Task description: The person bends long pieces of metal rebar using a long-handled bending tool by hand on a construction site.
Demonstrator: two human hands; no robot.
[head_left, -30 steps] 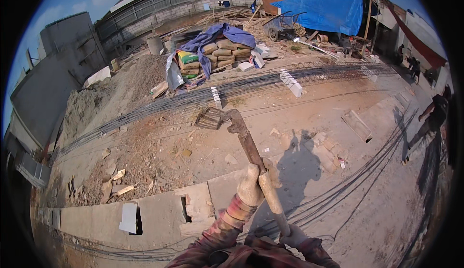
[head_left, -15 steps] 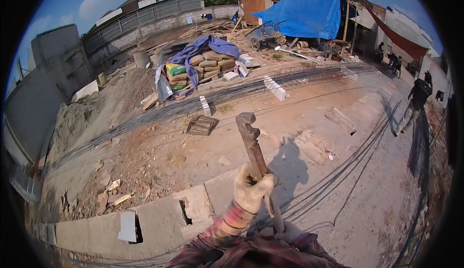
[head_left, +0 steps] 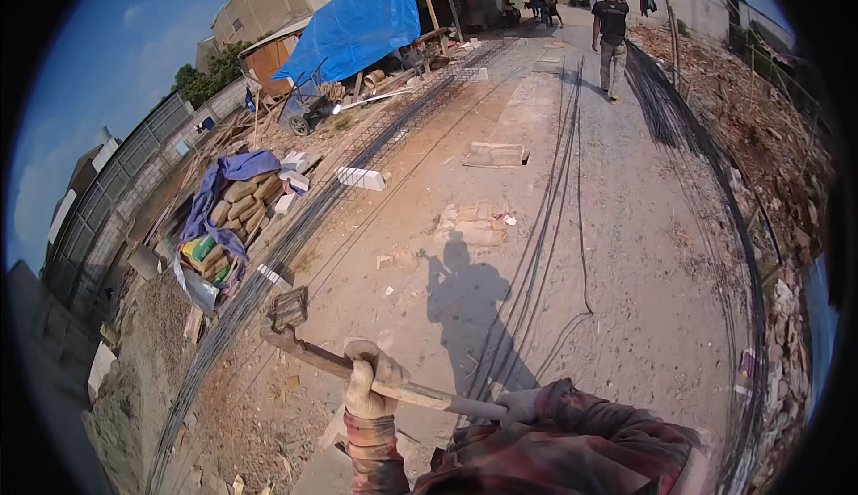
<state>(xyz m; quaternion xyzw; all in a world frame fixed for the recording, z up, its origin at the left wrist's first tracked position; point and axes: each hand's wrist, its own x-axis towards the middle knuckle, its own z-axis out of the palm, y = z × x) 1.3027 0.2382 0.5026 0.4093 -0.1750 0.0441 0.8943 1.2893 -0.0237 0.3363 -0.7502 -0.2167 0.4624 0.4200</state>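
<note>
Gripping the long tool at its end, the right hand closes; farther out, the left hand wraps its shaft. Raised above the concrete ground, it seemingly engages nothing yet; beyond, loose rods lie right of the bundle along the left edge.

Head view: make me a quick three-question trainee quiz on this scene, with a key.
1. Which hand grips the long-handled tool nearer its metal head?
2. True or false: the right hand is at the handle's other end.
3. What partly covers the stacked sacks? A) straw B) a purple-blue sheet C) glass panes

Key: 1. The left hand. 2. True. 3. B.
</note>
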